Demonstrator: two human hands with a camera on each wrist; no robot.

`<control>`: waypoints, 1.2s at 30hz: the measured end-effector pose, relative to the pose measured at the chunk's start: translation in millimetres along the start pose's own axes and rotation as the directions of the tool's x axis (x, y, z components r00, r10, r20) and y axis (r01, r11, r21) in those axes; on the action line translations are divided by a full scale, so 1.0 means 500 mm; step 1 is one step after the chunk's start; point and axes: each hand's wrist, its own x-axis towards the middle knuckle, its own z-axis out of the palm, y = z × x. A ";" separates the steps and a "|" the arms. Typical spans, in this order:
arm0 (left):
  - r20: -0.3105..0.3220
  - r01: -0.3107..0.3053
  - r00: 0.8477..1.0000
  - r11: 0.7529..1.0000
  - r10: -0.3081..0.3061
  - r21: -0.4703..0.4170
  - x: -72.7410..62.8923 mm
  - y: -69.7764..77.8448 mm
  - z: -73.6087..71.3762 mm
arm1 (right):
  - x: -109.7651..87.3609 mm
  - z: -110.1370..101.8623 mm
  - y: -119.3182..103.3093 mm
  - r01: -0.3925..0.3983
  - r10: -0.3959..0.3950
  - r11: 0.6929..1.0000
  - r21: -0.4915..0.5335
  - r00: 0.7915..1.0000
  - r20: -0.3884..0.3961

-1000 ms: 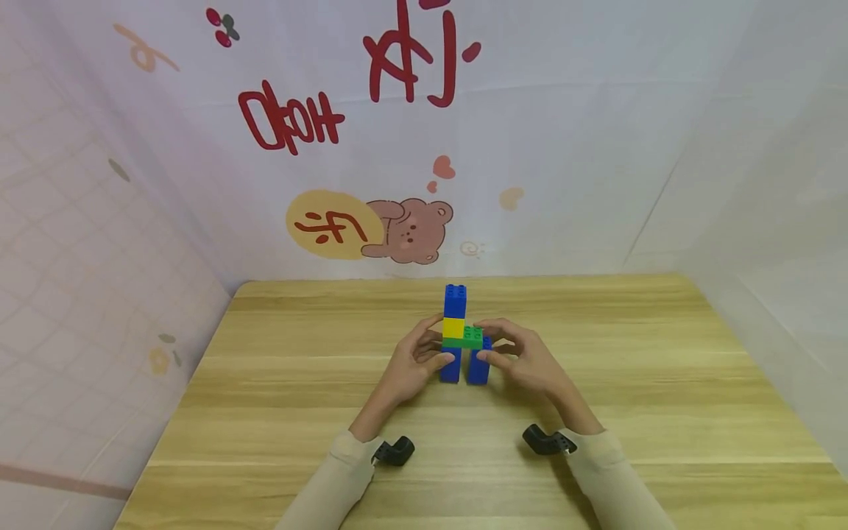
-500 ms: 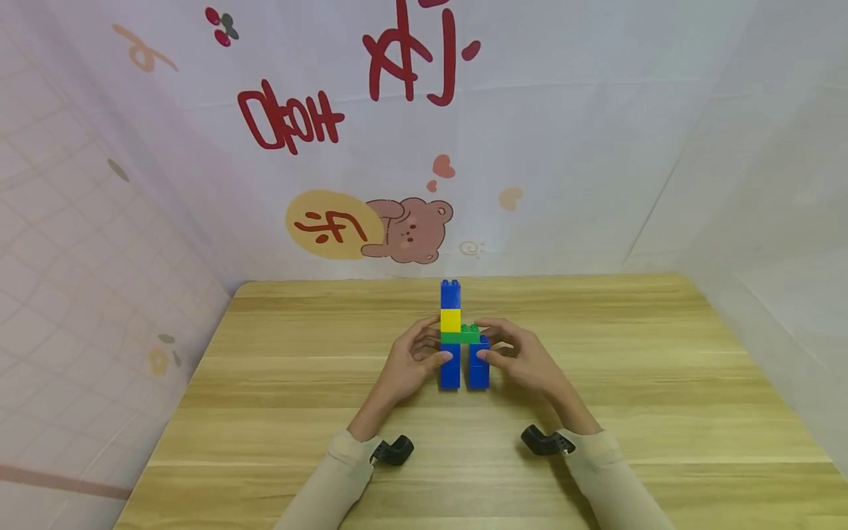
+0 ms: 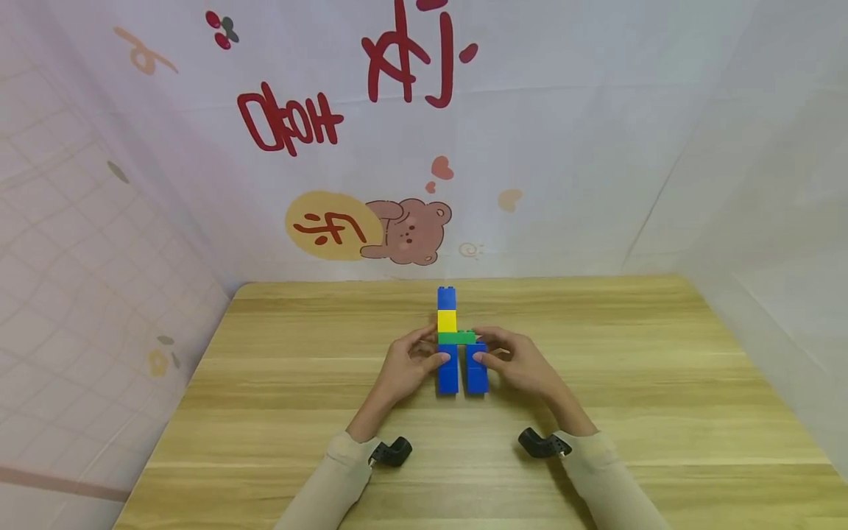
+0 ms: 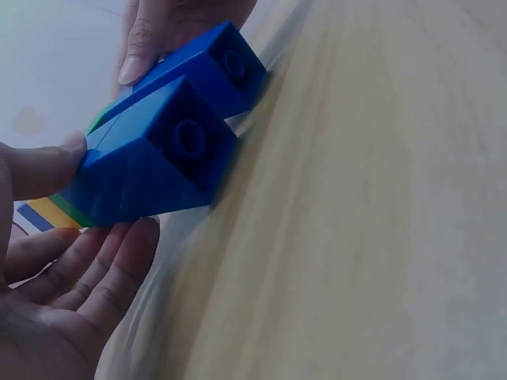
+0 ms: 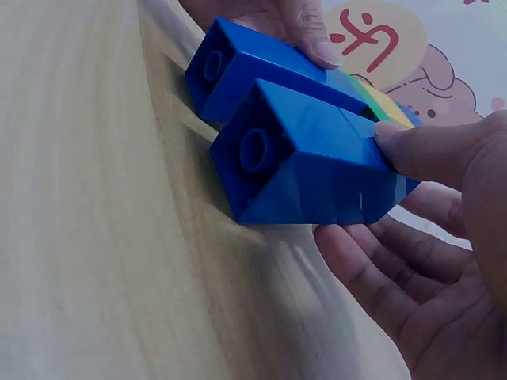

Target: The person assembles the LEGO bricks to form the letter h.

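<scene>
A toy building-block figure (image 3: 447, 321) is held between both hands, tilted back and apparently raised off the table. Two blue block legs carry a flat green block (image 3: 457, 338); above its left end stand a yellow block (image 3: 447, 321) and a blue block (image 3: 447, 298). My left hand (image 3: 412, 364) grips the left blue leg (image 4: 150, 158), thumb on the front and fingers behind. With my right hand (image 3: 520, 361) I pinch the right blue leg (image 5: 317, 158) the same way. Both wrist views show the legs' hollow undersides.
The wood-grain table (image 3: 318, 442) spreads around the hands. A white printed cloth (image 3: 570, 147) hangs behind it, bearing a bear and red characters. Black wrist-worn devices (image 3: 394, 451) sit at both cuffs.
The block figure has tipped back, its legs' lower ends swinging toward me and its top studs becoming less visible. Both hands keep their hold and have shifted only slightly.
</scene>
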 end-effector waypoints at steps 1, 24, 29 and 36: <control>-0.001 0.003 1.000 1.000 -0.003 0.001 0.000 0.000 -0.001 | 0.001 0.001 0.000 -0.004 0.004 1.000 -0.004 1.000 0.001; -0.037 0.023 0.999 0.994 -0.020 0.103 0.004 -0.002 -0.004 | 0.003 0.001 0.011 -0.023 0.024 0.998 -0.052 1.000 0.012; -0.038 0.023 0.999 0.993 -0.019 0.118 0.004 -0.003 -0.003 | 0.003 0.002 0.012 -0.003 0.004 0.997 -0.082 1.000 0.010; -0.046 0.042 0.998 0.989 -0.035 0.144 0.003 -0.004 -0.004 | 0.007 0.006 0.015 0.015 -0.013 0.994 -0.105 1.000 0.018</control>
